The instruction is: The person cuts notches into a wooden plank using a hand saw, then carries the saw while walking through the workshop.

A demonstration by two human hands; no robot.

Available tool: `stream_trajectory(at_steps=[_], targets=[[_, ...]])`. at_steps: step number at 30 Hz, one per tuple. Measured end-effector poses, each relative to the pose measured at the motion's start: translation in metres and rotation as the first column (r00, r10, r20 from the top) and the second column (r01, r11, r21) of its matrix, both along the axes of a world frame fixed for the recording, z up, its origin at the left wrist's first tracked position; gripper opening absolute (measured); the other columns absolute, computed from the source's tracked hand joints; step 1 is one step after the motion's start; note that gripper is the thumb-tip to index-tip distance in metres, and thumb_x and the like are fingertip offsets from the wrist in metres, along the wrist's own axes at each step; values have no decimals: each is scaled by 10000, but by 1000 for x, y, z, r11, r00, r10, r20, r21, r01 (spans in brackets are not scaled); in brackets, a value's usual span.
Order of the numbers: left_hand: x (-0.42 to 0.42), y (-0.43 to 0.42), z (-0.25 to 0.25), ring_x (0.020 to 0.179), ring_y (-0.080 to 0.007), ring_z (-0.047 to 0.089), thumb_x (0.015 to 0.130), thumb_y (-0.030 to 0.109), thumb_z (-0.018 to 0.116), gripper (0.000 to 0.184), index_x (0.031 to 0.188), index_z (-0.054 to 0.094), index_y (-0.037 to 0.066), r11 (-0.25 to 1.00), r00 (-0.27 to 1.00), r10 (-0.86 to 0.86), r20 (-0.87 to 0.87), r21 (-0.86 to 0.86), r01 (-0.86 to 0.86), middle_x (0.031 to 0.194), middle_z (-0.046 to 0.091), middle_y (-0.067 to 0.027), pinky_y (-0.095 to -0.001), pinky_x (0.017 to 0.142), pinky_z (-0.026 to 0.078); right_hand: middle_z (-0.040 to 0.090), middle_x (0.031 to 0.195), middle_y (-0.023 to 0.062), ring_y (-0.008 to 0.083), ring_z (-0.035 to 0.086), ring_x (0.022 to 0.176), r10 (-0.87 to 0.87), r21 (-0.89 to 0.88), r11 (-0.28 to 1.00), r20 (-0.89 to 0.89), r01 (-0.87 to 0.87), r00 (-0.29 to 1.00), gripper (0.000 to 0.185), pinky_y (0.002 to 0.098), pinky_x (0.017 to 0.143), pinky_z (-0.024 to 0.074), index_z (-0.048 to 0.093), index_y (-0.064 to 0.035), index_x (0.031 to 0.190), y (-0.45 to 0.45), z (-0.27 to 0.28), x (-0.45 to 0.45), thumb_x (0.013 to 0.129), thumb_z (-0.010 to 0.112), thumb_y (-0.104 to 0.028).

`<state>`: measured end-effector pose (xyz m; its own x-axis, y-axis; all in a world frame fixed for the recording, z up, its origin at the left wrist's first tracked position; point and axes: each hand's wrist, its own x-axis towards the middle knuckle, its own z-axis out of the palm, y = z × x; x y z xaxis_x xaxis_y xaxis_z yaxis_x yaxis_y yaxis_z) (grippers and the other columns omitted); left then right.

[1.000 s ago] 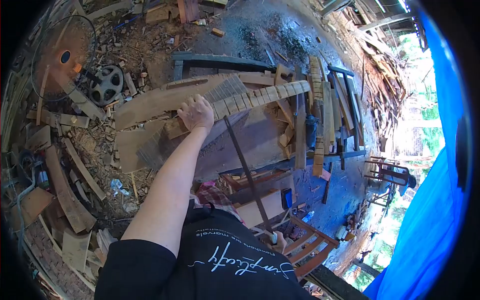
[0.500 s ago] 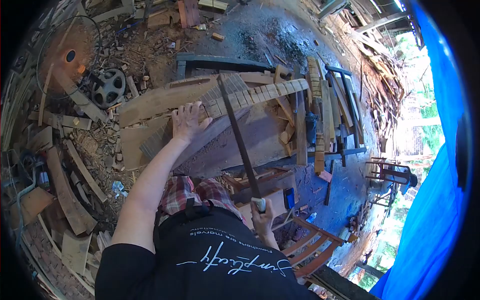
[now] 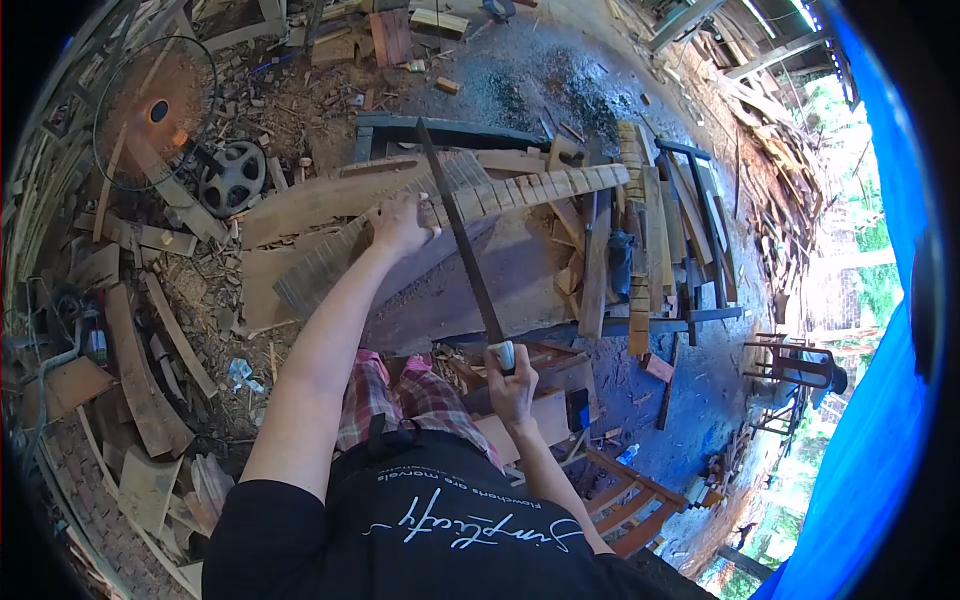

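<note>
My right hand (image 3: 512, 388) is closed round the pale handle of a long handsaw (image 3: 466, 245). The saw's dark blade runs up and away, crossing a curved wooden piece (image 3: 530, 190) with a row of cuts along its edge. Just left of the blade, my left hand (image 3: 405, 226) grips this curved piece, its fingers bent over the wood. Beneath lies another slatted, notched length of wood (image 3: 325, 272), resting on a broad plank (image 3: 275, 235). Whether the teeth sit inside a cut is too small to tell.
A wire-guarded fan (image 3: 158, 110) and a spoked wheel (image 3: 232, 178) stand at the left among wood scraps. Timber frames (image 3: 700, 230) are at the right, near a wooden chair (image 3: 790, 365). A slatted wooden frame (image 3: 640, 505) lies near my right elbow. A blue tarp (image 3: 850, 460) hangs far right.
My right hand has pushed the saw forward, so its tip reaches farther past the curved piece. My left hand stays on the wood, its fingers more curled. The view has shifted slightly.
</note>
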<state>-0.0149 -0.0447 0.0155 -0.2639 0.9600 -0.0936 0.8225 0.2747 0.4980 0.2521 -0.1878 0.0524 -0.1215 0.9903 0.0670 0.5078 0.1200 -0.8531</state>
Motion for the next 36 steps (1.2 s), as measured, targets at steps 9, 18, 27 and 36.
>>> stream_trajectory(at_steps=[9,18,27,36], targets=[[15,23,-27,1087,-319,559,875,358,482,336,1037,674,135,912,895,409,-178,64,-404,1087,645,-112,-508,914,376,530,638,122,225,504,551,21,-28,999,-35,-22,999,229,347,539,427,484,-37,845,30,-15,-23,883,664,-174],[18,32,-36,1036,-288,574,856,338,500,312,934,709,121,834,791,546,-274,93,-544,1026,654,-116,-461,871,389,539,679,198,403,552,625,61,-109,992,-6,-61,998,251,426,563,435,462,-23,836,22,-14,-24,889,652,-178],[18,30,-21,1063,-303,563,868,343,484,356,974,707,86,847,803,521,-288,63,-527,1084,640,-120,-447,895,399,569,782,225,452,574,724,74,-53,996,201,-65,977,226,499,596,442,458,-32,905,44,-20,-53,908,597,-210],[18,32,-22,1039,-308,571,862,313,481,336,990,692,85,879,837,431,-338,-52,-473,1075,636,-127,-459,890,407,580,808,224,451,581,756,96,-150,986,156,-73,983,195,499,625,463,476,-43,958,2,-8,-11,904,592,-190]])
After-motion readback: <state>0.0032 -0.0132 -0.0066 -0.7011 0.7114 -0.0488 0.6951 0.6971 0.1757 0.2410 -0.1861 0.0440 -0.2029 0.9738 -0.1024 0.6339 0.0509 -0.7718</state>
